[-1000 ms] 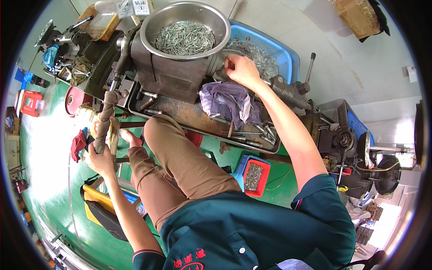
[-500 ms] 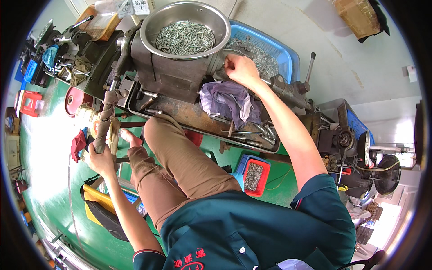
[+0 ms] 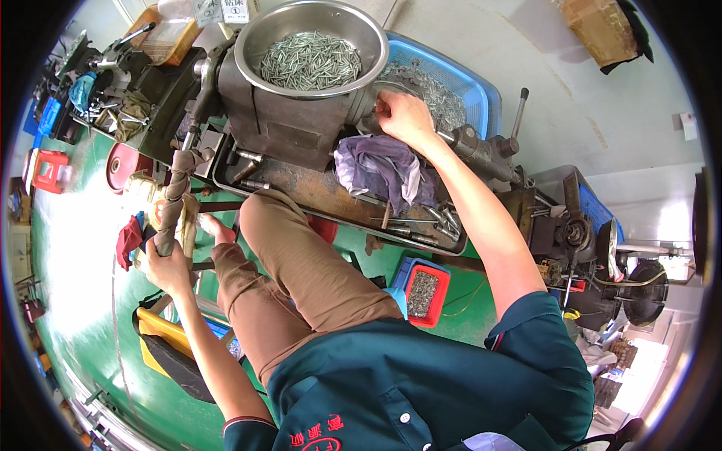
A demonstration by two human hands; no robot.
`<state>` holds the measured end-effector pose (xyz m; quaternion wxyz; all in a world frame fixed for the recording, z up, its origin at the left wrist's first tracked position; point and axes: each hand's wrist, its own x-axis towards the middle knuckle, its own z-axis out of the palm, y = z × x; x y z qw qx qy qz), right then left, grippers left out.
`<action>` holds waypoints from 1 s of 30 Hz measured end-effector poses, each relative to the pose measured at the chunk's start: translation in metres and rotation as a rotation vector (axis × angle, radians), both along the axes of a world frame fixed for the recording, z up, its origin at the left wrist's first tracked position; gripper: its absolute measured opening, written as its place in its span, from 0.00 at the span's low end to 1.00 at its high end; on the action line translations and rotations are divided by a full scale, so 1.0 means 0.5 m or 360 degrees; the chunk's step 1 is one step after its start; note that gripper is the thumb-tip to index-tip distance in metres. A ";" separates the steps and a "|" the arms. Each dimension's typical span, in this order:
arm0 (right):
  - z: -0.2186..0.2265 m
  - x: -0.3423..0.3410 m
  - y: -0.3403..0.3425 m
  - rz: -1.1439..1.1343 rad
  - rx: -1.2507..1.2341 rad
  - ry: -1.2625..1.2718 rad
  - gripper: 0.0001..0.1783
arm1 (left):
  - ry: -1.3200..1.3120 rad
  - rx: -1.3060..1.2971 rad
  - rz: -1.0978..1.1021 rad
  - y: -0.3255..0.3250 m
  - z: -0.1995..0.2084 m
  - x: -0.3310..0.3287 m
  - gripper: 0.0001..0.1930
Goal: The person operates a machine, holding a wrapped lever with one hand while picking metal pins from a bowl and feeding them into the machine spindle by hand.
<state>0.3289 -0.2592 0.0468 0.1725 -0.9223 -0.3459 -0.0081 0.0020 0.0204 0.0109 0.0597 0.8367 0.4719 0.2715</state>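
My left hand (image 3: 168,269) is closed round the lower end of a cloth-wrapped lever (image 3: 177,197) on the left of the grey machine (image 3: 278,124). At the machine's right end, my right hand (image 3: 404,116) reaches to the spindle, thumb and fingertips pinched together. Whatever lies between those fingertips is hidden or too small to make out. A steel bowl (image 3: 248,64) holding many short metal pins (image 3: 310,62) sits on top of the machine. Behind my right hand stands a blue basket (image 3: 490,101) with shiny metal parts in it. Below that hand lies a crumpled purple rag (image 3: 380,167).
Under the machine is a metal tray (image 3: 301,188) with several tools (image 3: 410,233) at its right end. A red bin (image 3: 444,297) of small parts stands on the green floor. Another lever (image 3: 520,113) sticks up at right. A yellow-and-black seat (image 3: 169,349) is at lower left.
Both hands keep almost the same places, the left still on the wrapped lever and the right still at the spindle. Only a very slight shift of the view shows.
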 end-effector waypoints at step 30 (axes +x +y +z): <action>0.004 -0.003 -0.001 -0.0037 0.0154 0.0040 0.07 | -0.0044 -0.0022 -0.0012 -0.003 0.001 0.000 0.14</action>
